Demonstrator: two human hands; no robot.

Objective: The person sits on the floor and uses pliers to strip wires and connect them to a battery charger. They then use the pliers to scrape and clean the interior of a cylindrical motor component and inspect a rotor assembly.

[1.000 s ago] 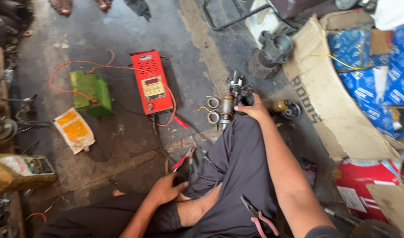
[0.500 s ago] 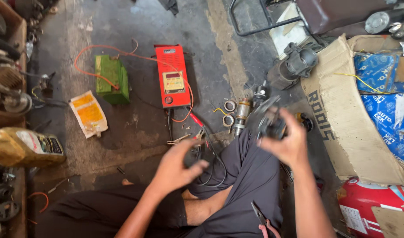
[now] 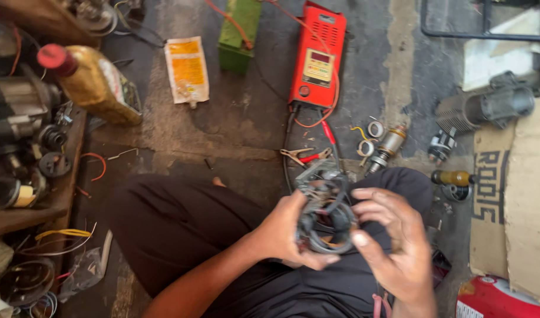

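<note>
1. Far left: yellow oil bottle (image 3: 96, 82) w/ red cap lay tilted by the wooden shelf (image 3: 58, 200), well apart from both hands.
2. Left hand (image 3: 287, 232) was clenched round the left side of the round metal part (image 3: 326, 221), thumb under its rim.
3. Part sat over the lap, between the hands, ring face turned up toward the camera; both hands touching it.
4. Right hand (image 3: 393, 235) gripped its right edge w/ curled fingers.
5. Above: red tester box (image 3: 319, 56) & clips on floor.

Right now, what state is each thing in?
Left hand: gripping the round metal part.
Right hand: fingers on the same part.
Red tester: lying flat on the floor, leads attached.
Oil bottle: tilted, red cap on.
Yellow packet: lying flat.
</note>
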